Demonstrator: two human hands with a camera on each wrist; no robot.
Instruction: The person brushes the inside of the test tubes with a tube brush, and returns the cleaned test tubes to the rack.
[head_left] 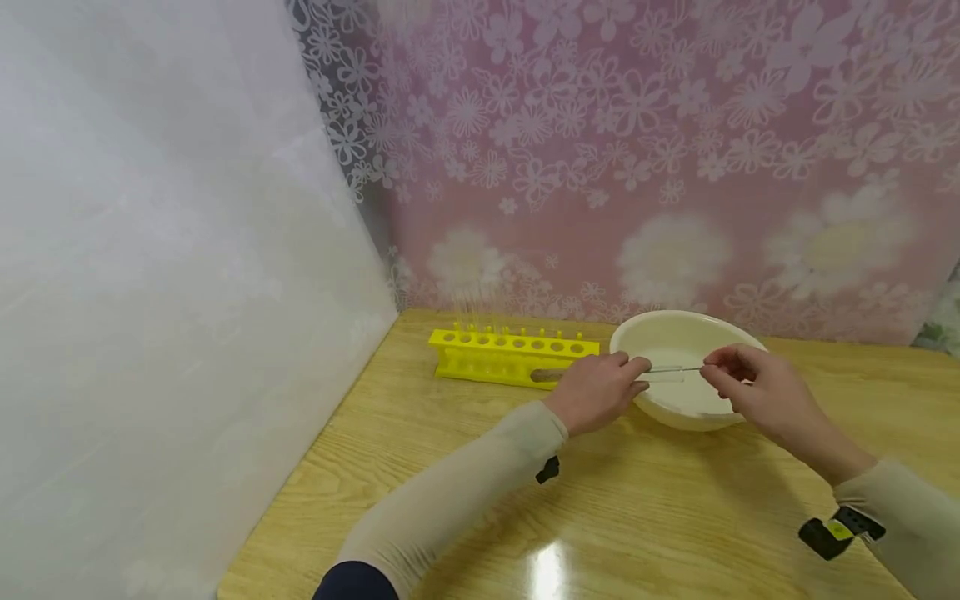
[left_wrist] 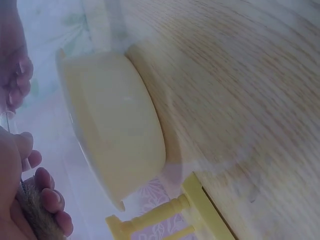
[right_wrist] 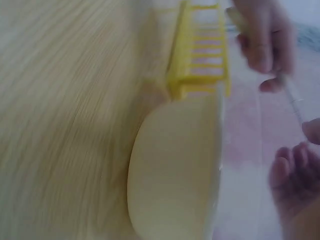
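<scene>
Over a cream basin (head_left: 693,421), my left hand (head_left: 596,390) grips a clear glass test tube (head_left: 664,377) and a test tube brush. The brush's brown bristles (head_left: 547,375) stick out on the left side of that hand; in the left wrist view, fingers curl by the bristles (left_wrist: 41,212). A thin wire handle runs rightward along the tube; whether inside or beside it I cannot tell. My right hand (head_left: 772,402) pinches the wire's end between thumb and fingertips. The left hand hides the tube's other end.
Behind the left hand stands a yellow test tube rack (head_left: 517,343), with several faint clear tubes upright at its left end. The wooden table (head_left: 637,517) meets a flowered pink curtain (head_left: 540,208) at the back and a white sheet (head_left: 187,292) on the left.
</scene>
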